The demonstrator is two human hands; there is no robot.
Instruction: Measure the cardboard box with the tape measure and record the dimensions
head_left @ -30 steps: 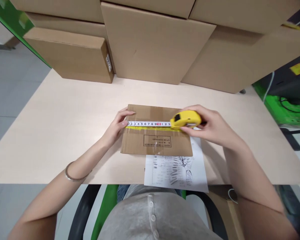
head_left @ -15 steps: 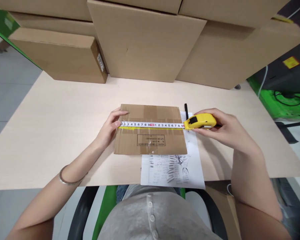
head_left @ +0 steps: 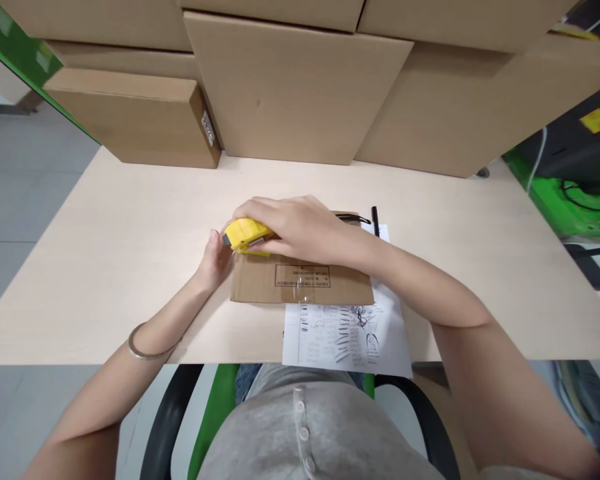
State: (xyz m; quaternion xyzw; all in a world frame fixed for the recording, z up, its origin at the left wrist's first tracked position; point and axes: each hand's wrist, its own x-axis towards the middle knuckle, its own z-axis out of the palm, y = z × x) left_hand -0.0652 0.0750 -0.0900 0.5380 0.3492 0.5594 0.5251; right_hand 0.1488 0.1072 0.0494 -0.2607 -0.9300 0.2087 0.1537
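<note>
A flat cardboard box (head_left: 305, 283) with a printed label lies on the table's near middle. My right hand (head_left: 293, 227) reaches across it and grips a yellow tape measure (head_left: 245, 233) at the box's left edge; no tape blade shows. My left hand (head_left: 214, 260) rests against that left edge, just below the tape measure, its fingers mostly hidden behind it. A silver bangle (head_left: 145, 347) is on my left wrist.
A sheet of paper with scribbles (head_left: 347, 333) sticks out from under the box toward me. A black pen (head_left: 375, 220) lies behind the box. Large cardboard boxes (head_left: 295, 87) are stacked along the table's (head_left: 105, 253) far edge. A green frame and cables are at right.
My right hand has moved left across the box with the tape measure, and the extended tape has gone back into the case. My left hand stays at the box's left edge.
</note>
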